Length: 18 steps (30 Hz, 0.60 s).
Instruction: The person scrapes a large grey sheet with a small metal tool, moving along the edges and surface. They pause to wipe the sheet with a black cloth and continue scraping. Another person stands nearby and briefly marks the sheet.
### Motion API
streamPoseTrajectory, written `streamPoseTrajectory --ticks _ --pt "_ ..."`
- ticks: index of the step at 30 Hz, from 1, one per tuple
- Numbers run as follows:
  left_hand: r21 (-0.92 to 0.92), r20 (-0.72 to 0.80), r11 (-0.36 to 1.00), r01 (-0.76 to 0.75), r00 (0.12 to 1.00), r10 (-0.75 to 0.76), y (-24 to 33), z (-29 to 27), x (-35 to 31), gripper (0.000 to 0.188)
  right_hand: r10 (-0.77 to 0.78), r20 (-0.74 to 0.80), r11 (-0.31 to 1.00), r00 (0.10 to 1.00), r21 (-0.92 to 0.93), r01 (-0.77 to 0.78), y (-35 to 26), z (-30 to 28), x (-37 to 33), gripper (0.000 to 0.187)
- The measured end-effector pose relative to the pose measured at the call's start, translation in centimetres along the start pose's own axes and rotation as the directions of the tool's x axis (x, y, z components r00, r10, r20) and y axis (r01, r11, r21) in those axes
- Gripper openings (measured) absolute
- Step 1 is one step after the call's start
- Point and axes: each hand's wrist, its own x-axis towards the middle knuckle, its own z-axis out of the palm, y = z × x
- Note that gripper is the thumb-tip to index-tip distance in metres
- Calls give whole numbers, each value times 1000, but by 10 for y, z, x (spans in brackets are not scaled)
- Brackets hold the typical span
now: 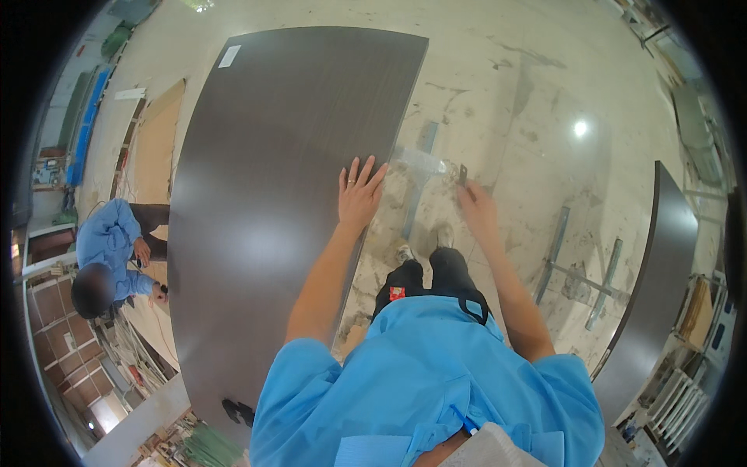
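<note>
A large dark brown wood-grain panel lies flat in front of me and to my left, with a small white label near its far left corner. My left hand rests on the panel close to its right edge, fingers spread and palm down, a ring on one finger. To the right of that edge, above the floor, my right hand is closed on a small dark flat tool; its exact kind is too small to tell. The tool does not touch the panel.
A co-worker in blue crouches at the panel's left side, one hand near its edge. Metal stands sit on the scuffed floor. Another dark panel is at the right. A black object lies on the panel's near end.
</note>
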Motion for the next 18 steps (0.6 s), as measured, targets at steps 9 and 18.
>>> streamPoseTrajectory --ticks 9,18 --pt "-200 59 964 174 984 -166 -48 11 115 50 -270 39 956 962 -107 273 -10 46 276 22" --pt "124 -128 751 648 761 -636 -143 -3 83 56 -583 -67 798 810 -234 555 -2 93 474 28"
